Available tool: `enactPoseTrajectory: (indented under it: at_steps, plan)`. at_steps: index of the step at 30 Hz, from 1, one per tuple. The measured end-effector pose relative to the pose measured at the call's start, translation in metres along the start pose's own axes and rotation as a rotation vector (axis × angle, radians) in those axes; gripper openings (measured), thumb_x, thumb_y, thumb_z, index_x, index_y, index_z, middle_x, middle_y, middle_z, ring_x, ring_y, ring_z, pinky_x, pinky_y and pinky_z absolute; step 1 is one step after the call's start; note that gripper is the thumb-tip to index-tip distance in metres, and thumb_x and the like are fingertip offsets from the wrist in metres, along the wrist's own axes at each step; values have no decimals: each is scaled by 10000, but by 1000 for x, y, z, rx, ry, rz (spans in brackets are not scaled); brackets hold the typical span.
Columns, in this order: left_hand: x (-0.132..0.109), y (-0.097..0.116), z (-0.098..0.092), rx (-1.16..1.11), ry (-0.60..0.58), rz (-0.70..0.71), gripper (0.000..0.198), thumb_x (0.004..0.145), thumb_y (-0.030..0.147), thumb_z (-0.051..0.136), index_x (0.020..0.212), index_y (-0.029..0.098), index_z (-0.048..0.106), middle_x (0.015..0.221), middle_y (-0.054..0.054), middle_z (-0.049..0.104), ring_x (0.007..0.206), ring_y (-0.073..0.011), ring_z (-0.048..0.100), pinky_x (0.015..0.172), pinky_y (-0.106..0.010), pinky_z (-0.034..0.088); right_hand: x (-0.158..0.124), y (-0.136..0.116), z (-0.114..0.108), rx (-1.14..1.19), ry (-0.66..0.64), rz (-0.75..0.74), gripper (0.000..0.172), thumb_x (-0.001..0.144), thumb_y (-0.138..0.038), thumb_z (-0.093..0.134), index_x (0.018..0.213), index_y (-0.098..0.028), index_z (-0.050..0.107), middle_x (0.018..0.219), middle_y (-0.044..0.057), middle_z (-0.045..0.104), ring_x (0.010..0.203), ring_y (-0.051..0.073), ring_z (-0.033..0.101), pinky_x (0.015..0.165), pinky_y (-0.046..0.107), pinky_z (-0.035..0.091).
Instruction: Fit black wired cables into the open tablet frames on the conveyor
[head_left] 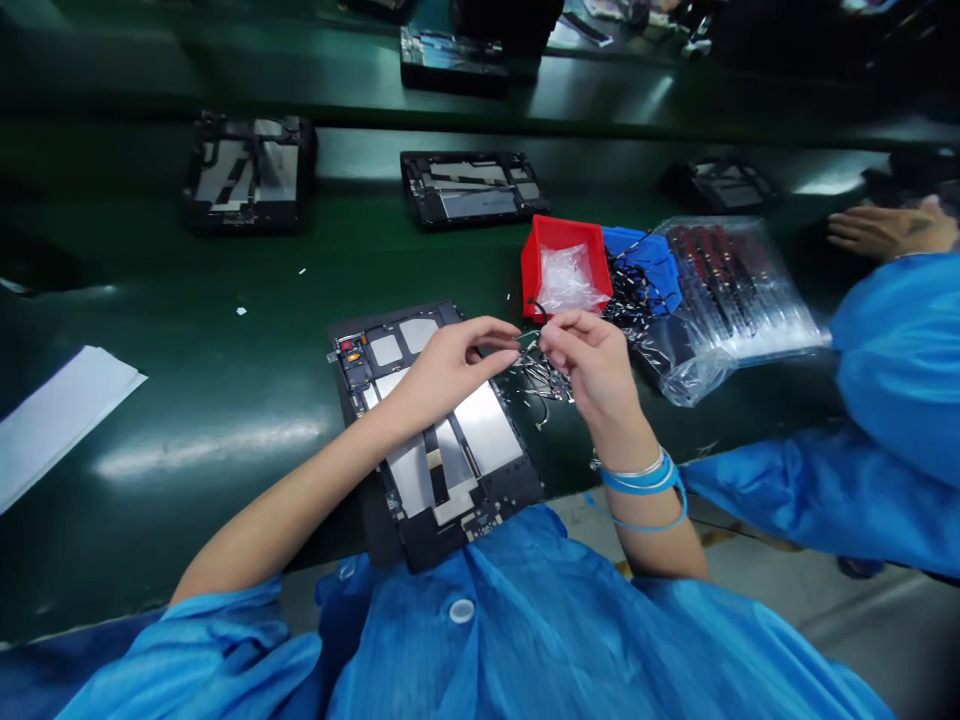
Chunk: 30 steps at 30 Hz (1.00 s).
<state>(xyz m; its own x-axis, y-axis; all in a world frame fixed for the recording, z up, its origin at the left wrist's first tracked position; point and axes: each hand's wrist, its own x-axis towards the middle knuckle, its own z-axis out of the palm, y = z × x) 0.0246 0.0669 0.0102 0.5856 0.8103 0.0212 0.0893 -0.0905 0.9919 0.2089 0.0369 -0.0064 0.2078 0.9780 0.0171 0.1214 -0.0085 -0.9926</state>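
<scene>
A long dark-green desk (142, 320) runs across the view, with a second belt of the same green beyond it and a white paper sheet (56, 425) at its near left. On the right, a co-worker in a blue smock (896, 370) rests a bare hand (892, 230) on the desk's far side, well apart from the person's own hands. Three opened tablet housings (472, 188) lie spread along the desk, and a clear plastic bag of dark red strips (739, 290) sits just beside a red plastic bin (544, 250) holding crumpled clear film (568, 280). Directly before the person lies another opened tablet housing (487, 430), its metal panels showing, with the left hand (446, 370) hovering above it, fingers stretched toward the right hand (592, 365); whether those fingers grip anything, I cannot tell. The right hand is closed in a pinch on a thin black cable (529, 336), whose small end shows just between the two hands. Beside the housing lies a tangled heap of similar cables (541, 378). As far as this view shows, many cables are left in that heap, and none can be made out fitted into the nearest housing.
</scene>
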Motion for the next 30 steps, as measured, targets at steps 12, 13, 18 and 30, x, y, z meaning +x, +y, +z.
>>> enactPoseTrajectory:
  at_steps: [12,13,18,30]
  plan:
    - [-2,1,-2,-156,139,-106,164,832,145,573,824,123,736,665,-45,703,640,-160,675,471,-191,447,-14,-23,34,-697,95,-695,185,899,-243,563,824,-234,731,841,53,740,801,188,674,738,361,542]
    - [-2,0,-2,-147,131,-85,178,833,144,570,869,127,744,706,-47,715,669,-166,680,477,-192,458,-13,-24,32,-722,84,-713,188,904,-241,559,849,-233,738,855,57,744,813,192,679,753,367,547]
    - [0,-1,-7,-62,66,-55,288,862,115,506,1022,144,743,763,-44,726,660,-151,664,465,-187,474,-8,-25,29,-807,64,-797,204,904,-193,541,860,-208,739,843,66,751,783,182,683,721,334,552]
    - [3,-8,-11,-350,21,-283,414,922,129,437,1317,56,536,1026,-171,723,834,-194,708,516,-221,552,35,-15,-4,-1092,420,-490,238,872,-197,492,919,-212,725,828,72,722,772,227,660,681,348,494]
